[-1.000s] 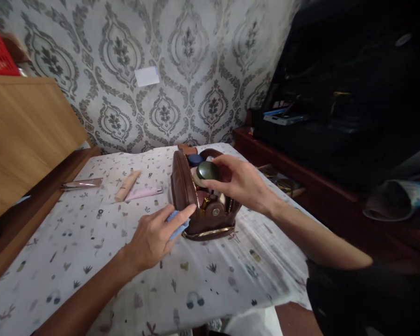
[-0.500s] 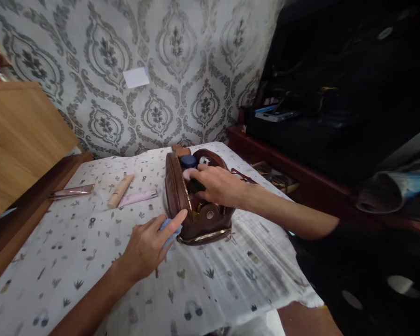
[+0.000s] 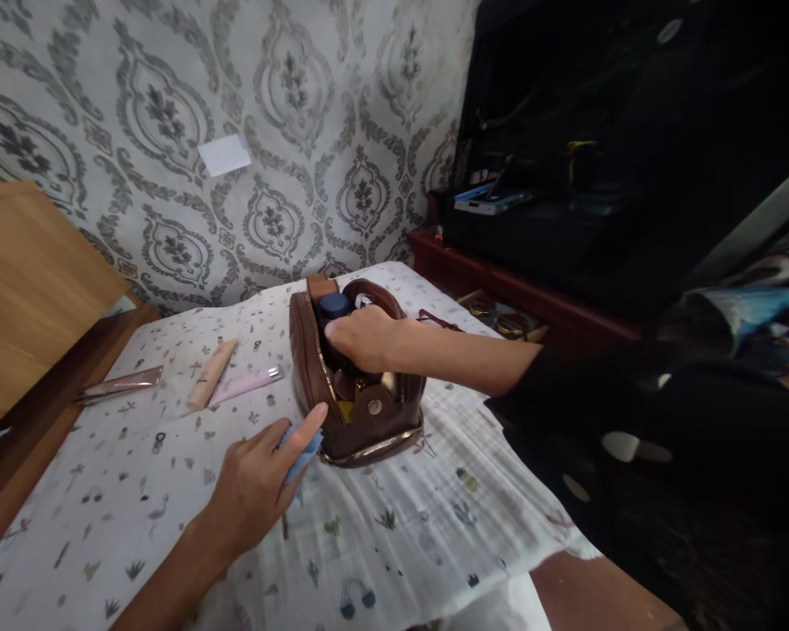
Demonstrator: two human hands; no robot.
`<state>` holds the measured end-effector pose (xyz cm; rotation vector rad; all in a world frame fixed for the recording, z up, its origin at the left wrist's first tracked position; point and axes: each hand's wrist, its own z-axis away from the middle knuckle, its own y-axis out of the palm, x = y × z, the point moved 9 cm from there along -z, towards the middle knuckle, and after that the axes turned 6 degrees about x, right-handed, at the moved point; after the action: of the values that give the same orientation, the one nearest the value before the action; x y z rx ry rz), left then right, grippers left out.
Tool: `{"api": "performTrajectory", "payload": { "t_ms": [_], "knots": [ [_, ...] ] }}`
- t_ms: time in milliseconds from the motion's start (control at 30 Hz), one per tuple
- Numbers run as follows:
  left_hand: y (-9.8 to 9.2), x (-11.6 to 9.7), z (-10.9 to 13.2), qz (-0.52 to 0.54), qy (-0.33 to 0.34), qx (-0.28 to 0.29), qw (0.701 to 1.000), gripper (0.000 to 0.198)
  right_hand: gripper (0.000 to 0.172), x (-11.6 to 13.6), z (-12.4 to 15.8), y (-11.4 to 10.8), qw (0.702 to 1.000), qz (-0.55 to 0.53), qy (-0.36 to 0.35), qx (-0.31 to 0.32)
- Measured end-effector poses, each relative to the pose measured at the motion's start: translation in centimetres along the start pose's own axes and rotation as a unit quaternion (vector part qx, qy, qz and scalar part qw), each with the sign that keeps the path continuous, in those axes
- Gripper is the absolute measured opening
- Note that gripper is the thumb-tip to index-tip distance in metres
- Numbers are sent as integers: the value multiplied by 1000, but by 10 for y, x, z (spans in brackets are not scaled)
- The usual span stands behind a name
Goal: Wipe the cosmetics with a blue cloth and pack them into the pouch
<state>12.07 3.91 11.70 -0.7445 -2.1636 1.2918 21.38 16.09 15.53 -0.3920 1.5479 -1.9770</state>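
A brown leather toiletry bag (image 3: 312,342) stands unzipped on the patterned white cloth. My right hand (image 3: 365,340) reaches down into it; its fingertips are hidden inside, so what they touch does not show. Beside that hand, a dark blue round lid (image 3: 335,305) and a white-topped item (image 3: 363,301) show in the bag's mouth. My left hand (image 3: 259,469) is closed around a crumpled light blue cloth (image 3: 302,449). Its index finger points out to the bag's near left edge, by the gold zip (image 3: 387,445).
Left of the bag lie a beige tube (image 3: 211,374), a pink tube (image 3: 246,386) and a rose-coloured slim case (image 3: 119,384). Glasses (image 3: 437,320) rest behind my right forearm. A wooden panel (image 3: 39,289) borders the left, a large black screen (image 3: 631,158) the right.
My right hand has sunk deeper into the bag, its fingers now out of sight. The left hand keeps the blue cloth near the bag's edge. The whole view has shifted slightly.
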Motion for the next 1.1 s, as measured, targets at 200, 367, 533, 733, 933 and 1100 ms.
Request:
{"api": "performTrajectory", "payload": {
  "t_ms": [200,367,533,733,933,1100],
  "knots": [
    [2,1,1,25,0,1,1000,55,27,2,-2,3,998,-16,-62,-17],
    [0,1,-1,21,5,6,1000,55,28,3,-10,8,999,5,-49,-13],
    [5,6,4,44,-2,23,999,56,26,-2,1,3,998,-8,-48,-31],
    [18,40,38,82,-100,16,991,58,24,-18,32,-9,991,-42,-8,-126],
    [47,111,83,101,-251,39,962,38,34,20,86,-19,934,-151,-136,-295],
    [59,197,112,15,-391,92,916,40,36,79,101,10,895,-216,-270,-281]
  ]
}}
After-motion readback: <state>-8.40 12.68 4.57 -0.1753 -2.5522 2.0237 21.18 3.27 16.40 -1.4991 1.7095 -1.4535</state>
